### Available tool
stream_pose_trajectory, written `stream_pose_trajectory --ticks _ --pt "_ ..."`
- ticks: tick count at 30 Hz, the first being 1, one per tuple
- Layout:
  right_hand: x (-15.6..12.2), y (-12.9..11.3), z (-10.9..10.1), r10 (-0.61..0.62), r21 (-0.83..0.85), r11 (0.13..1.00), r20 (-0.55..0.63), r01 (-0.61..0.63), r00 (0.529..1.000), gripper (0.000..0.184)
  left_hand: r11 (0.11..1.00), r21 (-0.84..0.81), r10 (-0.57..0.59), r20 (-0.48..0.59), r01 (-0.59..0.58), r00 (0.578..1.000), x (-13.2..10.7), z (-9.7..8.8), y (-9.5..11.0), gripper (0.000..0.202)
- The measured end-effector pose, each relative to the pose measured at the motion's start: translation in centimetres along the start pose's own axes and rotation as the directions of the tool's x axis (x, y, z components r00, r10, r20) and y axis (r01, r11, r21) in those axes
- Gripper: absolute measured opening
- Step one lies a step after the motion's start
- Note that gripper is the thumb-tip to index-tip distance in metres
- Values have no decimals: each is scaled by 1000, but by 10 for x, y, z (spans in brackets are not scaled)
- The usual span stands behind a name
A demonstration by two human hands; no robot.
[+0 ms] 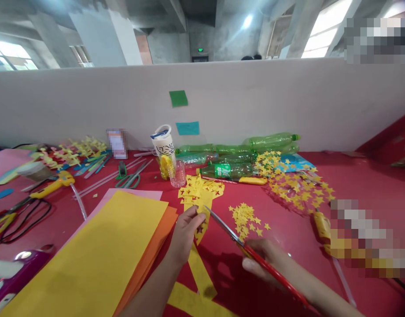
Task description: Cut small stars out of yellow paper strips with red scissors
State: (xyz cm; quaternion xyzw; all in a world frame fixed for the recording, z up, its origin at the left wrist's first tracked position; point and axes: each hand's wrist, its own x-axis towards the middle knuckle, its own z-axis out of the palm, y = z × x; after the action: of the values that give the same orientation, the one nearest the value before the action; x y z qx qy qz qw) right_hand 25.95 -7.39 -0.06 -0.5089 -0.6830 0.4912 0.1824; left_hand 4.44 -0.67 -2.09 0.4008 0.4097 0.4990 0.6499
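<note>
My left hand (187, 229) pinches a strip of yellow paper (206, 215) that has star-shaped holes cut in it. In my right hand (266, 259) is a pair of scissors (229, 231) with red handles, the blade tips pointing at the paper's right edge. Whether the blades touch the paper I cannot tell. Just right of the blades lies a small pile of yellow paper stars (244, 218). Beyond my left hand are punched yellow scraps (192, 188). Another yellow strip (199, 270) lies below my hands.
Yellow sheets (100, 246) lie over orange and pink paper at left. Green plastic bottles (232, 171), a white cup (164, 144) and a box cutter (253, 181) stand or lie at the back. Glue guns (53, 185) and more stars (301, 189) are to the sides.
</note>
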Motion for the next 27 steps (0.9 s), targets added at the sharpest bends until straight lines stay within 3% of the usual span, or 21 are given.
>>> stream_pose_trajectory --ticks 3,7,22,27 --pt "-1 -5 -1 -16 120 993 52 9 999 49 1000 -26 -9 21 10 1000 -1 1 0 13" --pt "-3 -13 -3 0 156 988 91 -14 996 51 998 -57 5 40 -3 999 -2 1 -1 12" --pt "-6 -7 3 20 120 992 56 -27 998 48 994 87 66 13 -67 998 -2 3 3 18" --pt "-7 -21 1 113 106 986 113 -125 987 49 993 111 44 9 -44 999 -3 2 5 19"
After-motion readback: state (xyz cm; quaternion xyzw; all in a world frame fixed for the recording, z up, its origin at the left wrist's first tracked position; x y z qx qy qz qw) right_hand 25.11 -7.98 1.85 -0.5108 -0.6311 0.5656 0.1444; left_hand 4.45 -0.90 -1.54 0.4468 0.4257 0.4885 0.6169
